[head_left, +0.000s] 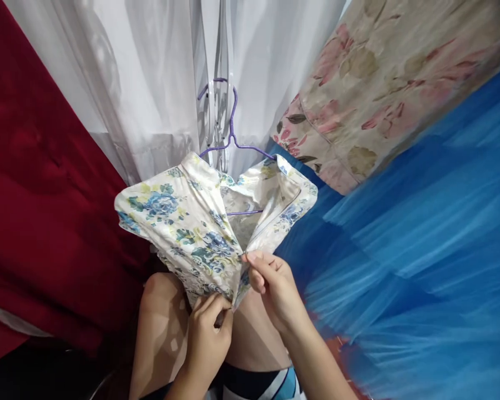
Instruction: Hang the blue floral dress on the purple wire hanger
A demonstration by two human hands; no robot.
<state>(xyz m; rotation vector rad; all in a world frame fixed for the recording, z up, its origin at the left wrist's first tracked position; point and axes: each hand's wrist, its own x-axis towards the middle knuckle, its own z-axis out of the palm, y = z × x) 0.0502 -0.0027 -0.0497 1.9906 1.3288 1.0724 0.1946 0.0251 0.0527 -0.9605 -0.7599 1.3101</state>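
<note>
A white garment (200,233) with blue and yellow flowers hangs on a purple hanger (233,125) in front of me, its front parted in a V at the neck. Low on the front, my left hand (210,328) pinches the cloth near the opening's edge. Higher up, my right hand (270,278) closes thumb and finger at the point of the V, where the two edges meet. Whether a zip pull or only cloth sits in those fingertips is too small to make out. The garment's lower part is hidden behind my hands.
White curtains (150,72) hang behind the hanger. Dark red cloth (45,194) covers the left side. To the right are a beige cloth (358,83) with pink flowers and blue tulle-like fabric (420,250). My bare knees (160,311) are under the garment.
</note>
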